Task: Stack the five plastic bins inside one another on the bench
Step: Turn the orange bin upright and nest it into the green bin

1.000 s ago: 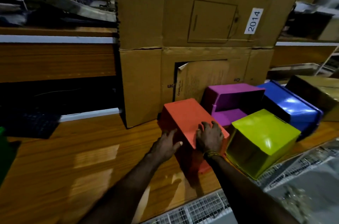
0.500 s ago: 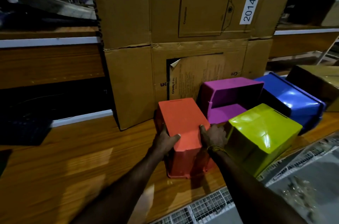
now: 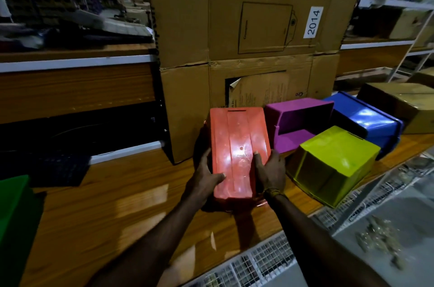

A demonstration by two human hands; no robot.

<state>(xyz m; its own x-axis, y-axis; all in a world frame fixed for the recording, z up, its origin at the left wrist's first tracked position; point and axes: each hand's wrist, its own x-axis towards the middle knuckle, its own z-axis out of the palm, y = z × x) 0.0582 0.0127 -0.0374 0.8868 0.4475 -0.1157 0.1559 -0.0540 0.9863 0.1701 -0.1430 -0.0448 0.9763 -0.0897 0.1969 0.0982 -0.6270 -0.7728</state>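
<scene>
- Five bins show on the wooden bench (image 3: 98, 211); the first, a green bin (image 3: 14, 216), sits at the far left edge of the frame, cut off by it and well apart from the others.
- Left hand (image 3: 206, 176) clasps the left side of the red bin (image 3: 237, 152), thumb laid across its upturned base.
- That red bin is at frame centre, upside down, its base facing the camera and catching a bright glare.
- Right hand (image 3: 270, 171) grips the bin's right side, a finger resting on the base; a band circles the wrist.
- Purple bin (image 3: 298, 120) lies just right of the red one, on its side with its opening toward the camera.
- Yellow-green bin (image 3: 333, 162) is tipped over in front of the purple one, close beside the right hand.
- Blue bin (image 3: 366, 120) lies tilted behind the yellow-green one, toward the right of the frame.
- Stacked cardboard boxes (image 3: 246, 28) rise behind the bins, one bearing a white label reading 2014.
- Wire mesh (image 3: 258, 261) runs along the bench's near edge at lower right.
</scene>
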